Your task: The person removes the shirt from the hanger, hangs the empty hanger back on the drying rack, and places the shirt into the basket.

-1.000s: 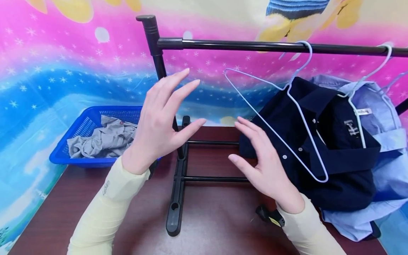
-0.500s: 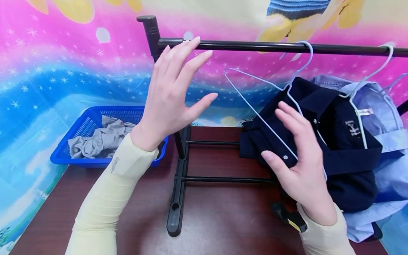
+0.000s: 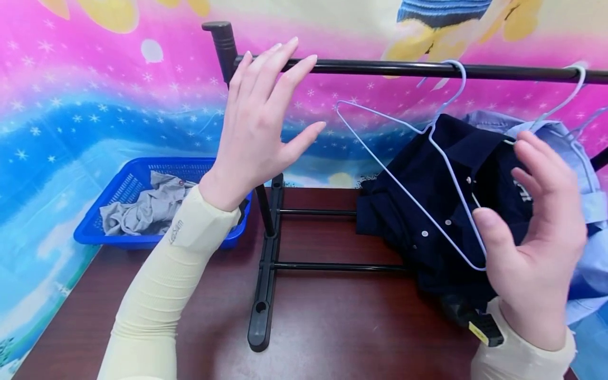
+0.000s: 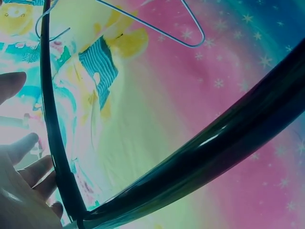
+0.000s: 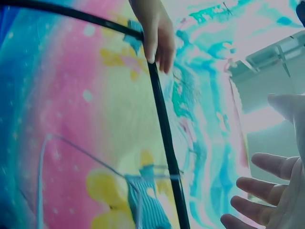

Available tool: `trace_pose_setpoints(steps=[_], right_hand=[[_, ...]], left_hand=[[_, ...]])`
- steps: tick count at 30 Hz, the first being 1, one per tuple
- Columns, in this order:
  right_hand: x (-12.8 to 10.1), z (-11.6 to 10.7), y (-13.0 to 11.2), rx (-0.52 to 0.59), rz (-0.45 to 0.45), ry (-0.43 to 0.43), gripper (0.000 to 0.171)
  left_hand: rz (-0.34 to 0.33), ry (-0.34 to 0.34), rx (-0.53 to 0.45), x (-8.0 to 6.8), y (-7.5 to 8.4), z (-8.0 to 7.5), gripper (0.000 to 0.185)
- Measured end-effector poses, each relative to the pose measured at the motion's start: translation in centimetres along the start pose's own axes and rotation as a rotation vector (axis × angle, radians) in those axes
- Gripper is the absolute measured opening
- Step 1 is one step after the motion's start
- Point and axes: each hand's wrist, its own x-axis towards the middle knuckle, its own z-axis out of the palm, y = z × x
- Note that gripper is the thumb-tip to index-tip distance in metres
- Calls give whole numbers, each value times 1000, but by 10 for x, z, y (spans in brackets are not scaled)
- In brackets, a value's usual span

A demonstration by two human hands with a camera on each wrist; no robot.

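Note:
My left hand [image 3: 258,121], fingers straight and slightly spread, reaches up at the left end of a black garment rack's rail [image 3: 380,67]. The left wrist view shows its fingers right beside the black tube [image 4: 50,105]. My right hand [image 3: 541,253] is raised on the right, fingers loosely bent, thumb apart, nothing held. It overlaps a navy button shirt [image 3: 391,216] that hangs on the rack. A bare light-blue wire hanger [image 3: 434,124] hangs in front of that shirt. A second hanger [image 3: 577,89] stands inside the navy collar, partly behind my right hand.
Behind the navy shirt hangs a light-blue shirt [image 3: 556,129]. A blue plastic basket [image 3: 133,241] at left holds a crumpled grey garment [image 3: 147,211]. The rack's foot [image 3: 260,322] and lower bars rest on a dark red-brown table [image 3: 332,327], before a printed backdrop.
My left hand has risen from below the rail to its left end. My right hand has moved right, from left of the navy shirt to in front of its collar.

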Motion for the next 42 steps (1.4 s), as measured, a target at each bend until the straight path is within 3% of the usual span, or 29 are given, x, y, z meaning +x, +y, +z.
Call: trace_pose_setpoints(steps=[5,11,18,23,29,42], right_hand=[[7,-16,5,-63,45,35,65],[15,-32,17,-238,109,42,59],[18,-46,42,-394,252,83,50],[18,-53,55,-510,371,56,54],[16,-59,72,-559,401,7,52],[9,-63,86,-656,483,-150,41]], left_hand=[[-16,-9,32,1,-2,3,69],[-46,-44,89,2,-2,6,68],[-36,8,96,7,-2,8,57],[-38,37,96,8,-4,10,53],[-52,42,89,7,-3,10,53],[-75,55,67,9,-5,10,48]])
